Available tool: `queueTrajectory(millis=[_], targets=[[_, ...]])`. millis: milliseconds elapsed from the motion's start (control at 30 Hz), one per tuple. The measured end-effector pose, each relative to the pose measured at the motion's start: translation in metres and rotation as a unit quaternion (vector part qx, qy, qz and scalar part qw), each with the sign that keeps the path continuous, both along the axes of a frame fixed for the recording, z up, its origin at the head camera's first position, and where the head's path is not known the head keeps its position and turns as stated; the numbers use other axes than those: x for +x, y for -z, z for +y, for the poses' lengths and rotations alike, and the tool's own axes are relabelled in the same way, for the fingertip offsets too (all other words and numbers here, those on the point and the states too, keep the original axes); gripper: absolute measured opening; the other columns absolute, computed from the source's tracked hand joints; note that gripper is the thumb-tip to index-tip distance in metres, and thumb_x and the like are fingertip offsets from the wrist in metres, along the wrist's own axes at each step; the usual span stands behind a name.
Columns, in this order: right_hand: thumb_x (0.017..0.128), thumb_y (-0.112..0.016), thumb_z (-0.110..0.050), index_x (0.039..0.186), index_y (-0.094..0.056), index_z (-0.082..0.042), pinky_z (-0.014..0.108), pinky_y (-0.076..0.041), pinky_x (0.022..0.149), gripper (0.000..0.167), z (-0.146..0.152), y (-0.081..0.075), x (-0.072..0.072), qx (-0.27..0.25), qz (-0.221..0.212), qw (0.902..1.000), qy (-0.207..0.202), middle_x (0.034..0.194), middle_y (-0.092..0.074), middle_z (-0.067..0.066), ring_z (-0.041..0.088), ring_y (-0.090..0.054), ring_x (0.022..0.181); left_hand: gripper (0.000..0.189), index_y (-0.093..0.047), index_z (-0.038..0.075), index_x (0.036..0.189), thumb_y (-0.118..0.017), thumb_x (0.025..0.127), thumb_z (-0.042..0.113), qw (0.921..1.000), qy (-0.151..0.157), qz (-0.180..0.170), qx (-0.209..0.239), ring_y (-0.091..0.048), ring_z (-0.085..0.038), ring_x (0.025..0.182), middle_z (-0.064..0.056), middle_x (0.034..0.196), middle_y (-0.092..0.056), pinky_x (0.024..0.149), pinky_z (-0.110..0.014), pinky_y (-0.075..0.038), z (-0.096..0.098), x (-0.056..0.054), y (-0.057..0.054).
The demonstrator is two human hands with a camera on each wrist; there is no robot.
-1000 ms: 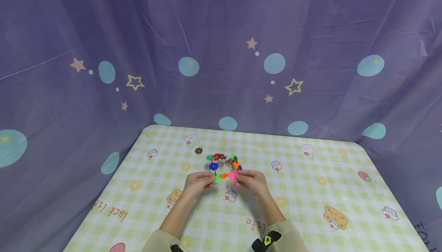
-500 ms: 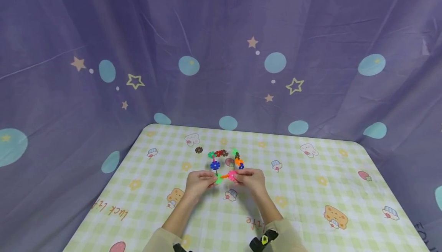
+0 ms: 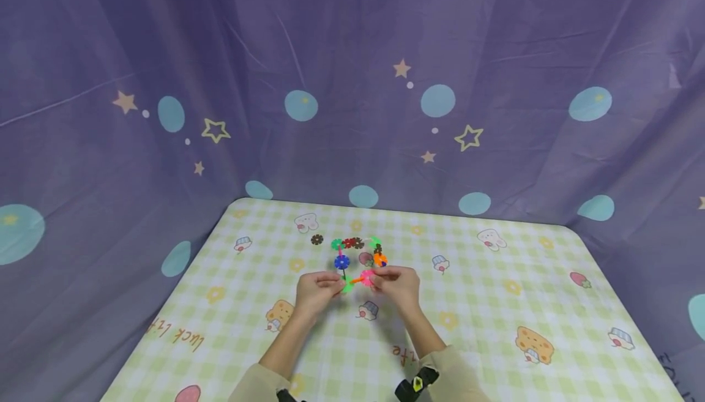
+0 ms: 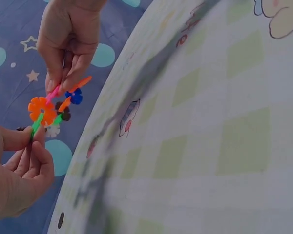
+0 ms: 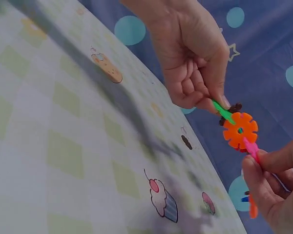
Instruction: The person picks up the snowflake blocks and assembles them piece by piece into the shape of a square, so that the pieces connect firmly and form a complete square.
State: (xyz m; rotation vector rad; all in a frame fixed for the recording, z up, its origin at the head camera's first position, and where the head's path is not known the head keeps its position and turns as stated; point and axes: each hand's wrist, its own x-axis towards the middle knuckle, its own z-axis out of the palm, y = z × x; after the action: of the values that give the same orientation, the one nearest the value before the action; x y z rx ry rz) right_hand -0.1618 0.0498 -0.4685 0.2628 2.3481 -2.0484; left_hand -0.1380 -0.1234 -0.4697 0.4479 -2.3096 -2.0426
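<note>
Notched plastic snowflake discs, joined in a loop, are held up over the table. My left hand point(image 3: 318, 294) pinches a light green disc point(image 3: 347, 284) between thumb and fingers. In my right hand point(image 3: 400, 284) a pink disc point(image 3: 367, 278) is pinched. Between them sits an orange disc point(image 5: 240, 130), which both the green and the pink one join in the right wrist view. Farther round the loop are a blue disc point(image 3: 342, 262), a teal-green disc point(image 3: 337, 244), a red disc point(image 3: 349, 243), a brown disc point(image 3: 358, 243) and another orange disc point(image 3: 380, 259). Fingers partly hide the pinched discs.
A loose dark brown disc point(image 3: 316, 239) lies on the table beyond the loop, to its left. The table point(image 3: 484, 304) has a green checked cloth with printed cartoons. Behind it hangs a purple curtain point(image 3: 358, 145) with stars and blue ovals.
My right hand has shifted slightly left with the pink disc. The front orange disc has turned more edge-on in the head view, and the loop's far side has risen a little. Both hands keep their pinch.
</note>
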Motion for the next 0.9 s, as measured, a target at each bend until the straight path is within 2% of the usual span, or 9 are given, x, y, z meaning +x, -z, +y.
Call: queueTrajectory(millis=[133,200,400,500,567,667,733,800,900], targets=[[0.078,-0.076,-0.001,0.092,-0.075,0.002,0.026,-0.061,0.057,0.014,-0.009,-0.003,-0.004,0.015,0.057,0.9983,0.000,0.085,-0.074,0.020,0.016,-0.070,0.060,0.019,-0.070,-0.008,0.097,-0.073,0.081,0.002,0.9996,-0.022,0.005,0.015,-0.066,-0.008,0.061,-0.006,0.075,-0.072,0.071,-0.036,-0.063,-0.002,-0.006,-0.002],[0.079,-0.075,-0.001,0.095,-0.074,0.002,0.023,-0.060,0.058,0.016,-0.014,-0.005,-0.007,0.023,0.109,0.9938,-0.001,0.087,-0.074,0.020,0.019,-0.071,0.063,0.021,-0.069,-0.008,0.099,-0.073,0.082,0.003,0.9987,-0.035,0.011,0.035,-0.065,-0.005,0.061,-0.002,0.074,-0.072,0.070,-0.031,-0.062,-0.004,-0.009,-0.004],[0.081,-0.075,-0.006,0.092,-0.074,0.000,0.015,-0.056,0.054,0.012,-0.026,0.000,-0.015,0.060,0.267,0.9618,-0.008,0.080,-0.075,0.015,0.024,-0.071,0.063,0.027,-0.064,-0.015,0.104,-0.071,0.082,-0.002,0.9888,-0.092,0.041,0.110,-0.064,-0.002,0.057,0.005,0.067,-0.070,0.058,-0.014,-0.057,-0.015,-0.025,-0.020],[0.083,-0.075,-0.010,0.089,-0.075,-0.003,0.015,-0.056,0.054,0.009,-0.036,0.012,-0.024,0.105,0.287,0.9509,-0.048,0.079,-0.075,0.010,0.020,-0.070,0.065,0.028,-0.063,-0.015,0.107,-0.070,0.082,-0.003,0.9834,-0.116,0.050,0.129,-0.064,-0.001,0.057,0.009,0.064,-0.068,0.059,-0.014,-0.057,-0.026,-0.039,-0.033],[0.084,-0.074,-0.011,0.093,-0.074,-0.003,0.018,-0.058,0.059,0.012,-0.044,0.019,-0.033,0.150,0.285,0.9422,-0.092,0.086,-0.076,0.009,0.019,-0.071,0.072,0.028,-0.064,-0.013,0.108,-0.070,0.083,-0.002,0.9818,-0.126,0.054,0.131,-0.065,-0.001,0.059,0.010,0.065,-0.067,0.061,-0.014,-0.058,-0.033,-0.046,-0.041],[0.088,-0.070,-0.016,0.107,-0.071,-0.003,0.029,-0.060,0.076,0.024,-0.059,0.025,-0.048,0.235,0.264,0.9191,-0.174,0.103,-0.074,0.009,0.023,-0.070,0.093,0.030,-0.063,-0.013,0.110,-0.070,0.083,-0.002,0.9783,-0.141,0.060,0.140,-0.065,-0.001,0.061,0.011,0.068,-0.068,0.062,-0.015,-0.058,-0.044,-0.053,-0.050],[0.091,-0.066,-0.018,0.117,-0.066,-0.002,0.037,-0.057,0.091,0.031,-0.070,0.027,-0.058,0.285,0.254,0.8948,-0.231,0.116,-0.070,0.011,0.026,-0.066,0.108,0.031,-0.062,-0.013,0.112,-0.069,0.084,-0.002,0.9765,-0.150,0.058,0.143,-0.064,-0.001,0.061,0.012,0.068,-0.067,0.063,-0.014,-0.058,-0.051,-0.055,-0.052],[0.093,-0.062,-0.019,0.125,-0.061,-0.001,0.040,-0.050,0.103,0.037,-0.081,0.029,-0.069,0.333,0.253,0.8650,-0.277,0.126,-0.065,0.014,0.028,-0.060,0.119,0.032,-0.061,-0.014,0.113,-0.069,0.085,-0.001,0.9750,-0.155,0.058,0.148,-0.065,-0.001,0.061,0.012,0.067,-0.068,0.064,-0.015,-0.058,-0.057,-0.055,-0.052],[0.097,-0.056,-0.018,0.134,-0.052,0.002,0.042,-0.042,0.112,0.042,-0.093,0.032,-0.083,0.380,0.249,0.8300,-0.324,0.136,-0.057,0.018,0.031,-0.052,0.129,0.033,-0.061,-0.013,0.114,-0.068,0.086,0.001,0.9750,-0.158,0.049,0.149,-0.065,0.000,0.060,0.012,0.064,-0.068,0.064,-0.015,-0.058,-0.061,-0.056,-0.050]])
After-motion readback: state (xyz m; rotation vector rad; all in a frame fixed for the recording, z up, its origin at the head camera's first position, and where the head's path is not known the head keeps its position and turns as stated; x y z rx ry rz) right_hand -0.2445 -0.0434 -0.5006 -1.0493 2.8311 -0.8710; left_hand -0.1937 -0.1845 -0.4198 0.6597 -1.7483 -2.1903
